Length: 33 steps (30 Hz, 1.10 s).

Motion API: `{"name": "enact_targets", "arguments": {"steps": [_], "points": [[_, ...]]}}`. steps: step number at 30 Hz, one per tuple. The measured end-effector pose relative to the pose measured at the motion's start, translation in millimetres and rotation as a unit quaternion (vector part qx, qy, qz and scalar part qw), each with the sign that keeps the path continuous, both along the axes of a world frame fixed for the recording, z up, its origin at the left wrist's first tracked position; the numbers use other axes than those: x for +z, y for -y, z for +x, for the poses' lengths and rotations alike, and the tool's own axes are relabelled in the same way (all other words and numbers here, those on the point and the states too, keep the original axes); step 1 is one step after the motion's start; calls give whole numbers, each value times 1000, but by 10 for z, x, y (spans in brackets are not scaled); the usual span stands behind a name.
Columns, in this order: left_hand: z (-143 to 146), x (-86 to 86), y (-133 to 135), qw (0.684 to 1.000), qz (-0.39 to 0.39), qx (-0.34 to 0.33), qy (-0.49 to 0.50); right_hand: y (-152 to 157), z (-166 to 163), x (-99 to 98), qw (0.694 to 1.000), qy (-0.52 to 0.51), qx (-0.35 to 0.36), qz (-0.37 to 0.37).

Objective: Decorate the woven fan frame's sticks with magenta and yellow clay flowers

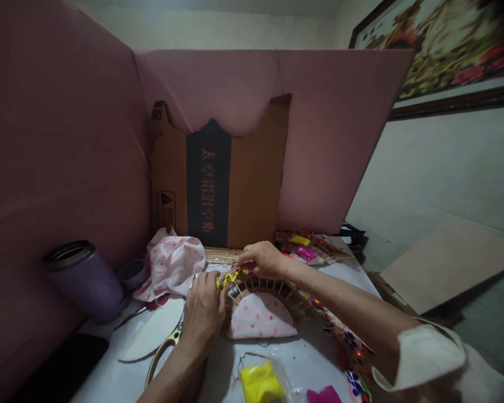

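Yellow packet [261,380] lies nearest, on the counter [222,361], cut by the lower edge; a magenta packet [324,396] is likewise cropped at five o'clock. Directions are taken from the arched frame [283,286], which stands mid-counter between the hands, thin sticks radiating around a spotted half-round panel [261,319].

Right hand [262,260], at twelve o'clock: thumb and fingertips appear pinched together on a wavy yellow strip [232,278] at the frame's upper edge. Left hand [204,305], at nine o'clock: fingers bent over the frame's left side, near the strip's lower end; whether they grip cannot be told.

Progress, as judged: sticks and spotted panel look to be in place. The strip occupies only the upper-left stretch, and its fixing appears unfinished; the sticks near one o'clock show bare.

Not verifiable: the strip's far end, covered by the right fingers; the frame's right side, dim beneath the forearm; the blades of the scissors [157,358] at eight o'clock, lost behind the left hand.
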<state>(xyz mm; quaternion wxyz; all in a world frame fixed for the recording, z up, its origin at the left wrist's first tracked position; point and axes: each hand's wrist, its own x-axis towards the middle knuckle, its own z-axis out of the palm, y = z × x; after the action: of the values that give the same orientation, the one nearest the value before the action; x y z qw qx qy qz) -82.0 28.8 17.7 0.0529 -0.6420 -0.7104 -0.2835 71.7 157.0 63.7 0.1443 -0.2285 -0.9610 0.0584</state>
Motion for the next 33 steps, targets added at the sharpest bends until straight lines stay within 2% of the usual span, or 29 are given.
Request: {"name": "enact_targets", "arguments": {"steps": [9, 23, 30, 33], "points": [[-53, 40, 12, 998, -2, 63, -15, -112, -122, -9, 999, 28, 44, -13], [-95, 61, 16, 997, -15, 73, -8, -211, -171, 12, 996, 39, 73, -34], [-105, 25, 7, 998, -9, 59, -9, -129, -38, 64, 997, 29, 64, 12], [-94, 27, 9, 998, -9, 54, -7, -27, 21, 38, 995, 42, 78, 55]]}}
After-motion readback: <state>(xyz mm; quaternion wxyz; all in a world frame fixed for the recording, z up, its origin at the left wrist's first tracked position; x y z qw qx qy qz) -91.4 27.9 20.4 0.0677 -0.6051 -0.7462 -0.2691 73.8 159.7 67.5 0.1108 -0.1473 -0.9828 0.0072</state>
